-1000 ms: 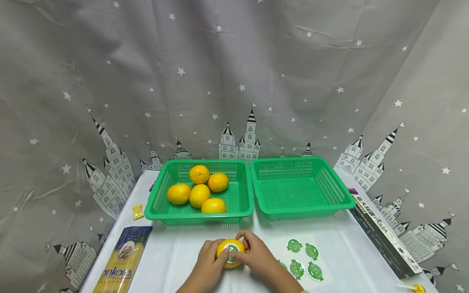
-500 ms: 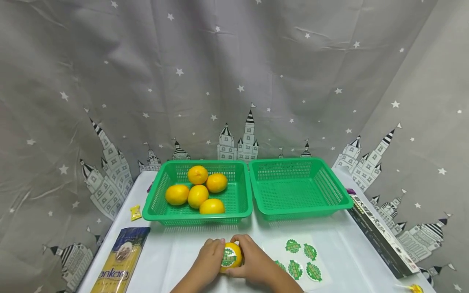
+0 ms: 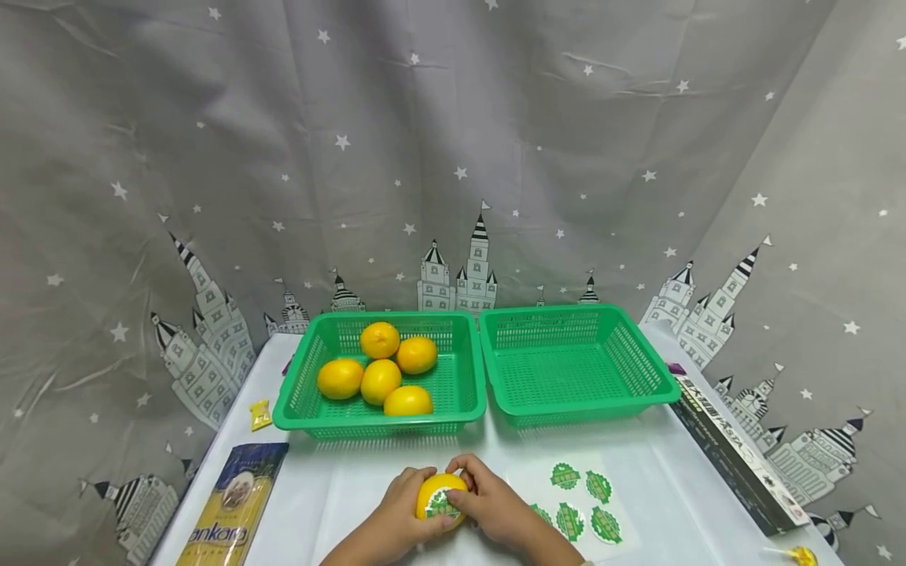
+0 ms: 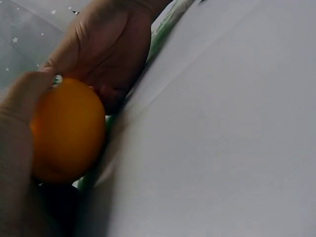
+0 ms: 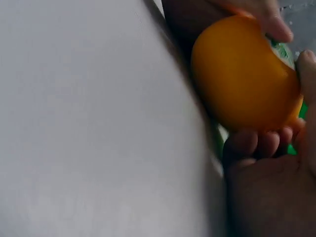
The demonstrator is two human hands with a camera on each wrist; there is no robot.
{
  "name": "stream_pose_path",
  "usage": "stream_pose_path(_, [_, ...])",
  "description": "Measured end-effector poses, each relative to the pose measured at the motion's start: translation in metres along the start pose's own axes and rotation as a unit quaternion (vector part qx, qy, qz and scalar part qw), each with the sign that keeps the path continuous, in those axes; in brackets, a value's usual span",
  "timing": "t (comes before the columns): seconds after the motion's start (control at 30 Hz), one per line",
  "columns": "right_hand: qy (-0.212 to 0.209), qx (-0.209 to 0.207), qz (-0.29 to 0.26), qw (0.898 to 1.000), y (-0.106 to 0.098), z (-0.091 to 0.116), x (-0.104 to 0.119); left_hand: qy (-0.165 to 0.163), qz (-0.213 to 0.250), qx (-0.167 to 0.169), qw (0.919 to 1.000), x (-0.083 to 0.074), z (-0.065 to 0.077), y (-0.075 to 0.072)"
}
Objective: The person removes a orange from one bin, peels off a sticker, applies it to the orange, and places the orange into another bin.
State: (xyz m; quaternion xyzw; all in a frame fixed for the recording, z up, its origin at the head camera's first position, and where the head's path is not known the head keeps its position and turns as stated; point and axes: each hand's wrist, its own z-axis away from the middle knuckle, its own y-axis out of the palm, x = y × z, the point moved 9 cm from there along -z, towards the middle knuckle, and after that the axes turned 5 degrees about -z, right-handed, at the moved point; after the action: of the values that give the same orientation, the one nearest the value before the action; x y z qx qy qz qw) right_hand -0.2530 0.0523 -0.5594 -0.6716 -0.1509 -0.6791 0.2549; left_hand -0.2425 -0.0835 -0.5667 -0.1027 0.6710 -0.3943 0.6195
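Up from the lower edge of the yellow fruit point(image 5: 242, 74), the thumb of our right hand point(image 3: 490, 507) has come onto the sticker point(image 3: 440, 503)

We hold the fruit low over the worktop point(image 3: 354, 472), perhaps touching it. Its sticker faces up toward us; our grip hides its sides, so we cannot tell where the long axis points. Our right hand curls round it, parted only by its width; our left hand point(image 3: 399, 511) grips opposite, probably to steady it and free the thumbs. The sticker sheet point(image 3: 584, 503) lies just right, likely for easy reach. Beyond, the left basket point(image 3: 382, 420) contains five other fruits point(image 3: 381, 382).
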Motion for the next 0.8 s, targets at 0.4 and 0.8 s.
stream_pose_path(0.4, [-0.001, 0.047, -0.029, 0.998, -0.002, 0.001, -0.007, 0.012, 0.003, -0.004, 0.9999, -0.005, 0.001, 0.000])
stream_pose_path(0.8, [0.035, -0.076, 0.065, 0.994, -0.008, -0.007, -0.002, 0.014, -0.042, -0.054, 0.9975, -0.003, 0.001, 0.001])
